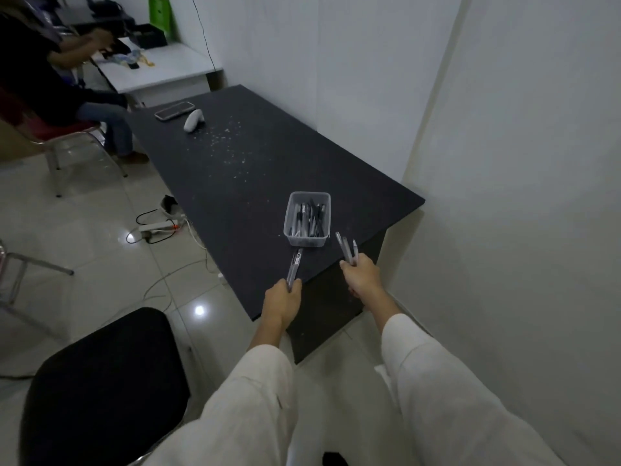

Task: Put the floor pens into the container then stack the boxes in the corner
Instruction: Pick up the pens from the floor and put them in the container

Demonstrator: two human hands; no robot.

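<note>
L hand (pixel 281 297): fingers curling round a small bunch of pens (pixel 294 266), tips pointing toward container.
R hand (pixel 360 276): gripping approx three pens (pixel 347 248), tips fanning upward just beside container's near R corner.
Container (pixel 293 235): clear plastic tub sitting near the front edge of dark table (pixel 235 169), w/ many pens lying inside.
Far end: phone (pixel 174 111) & white controller (pixel 193 121) lying there.

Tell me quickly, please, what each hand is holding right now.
Left hand: closed, holding dark-tipped pens short of the container.
Right hand: closed, holding a few grey pens.
</note>
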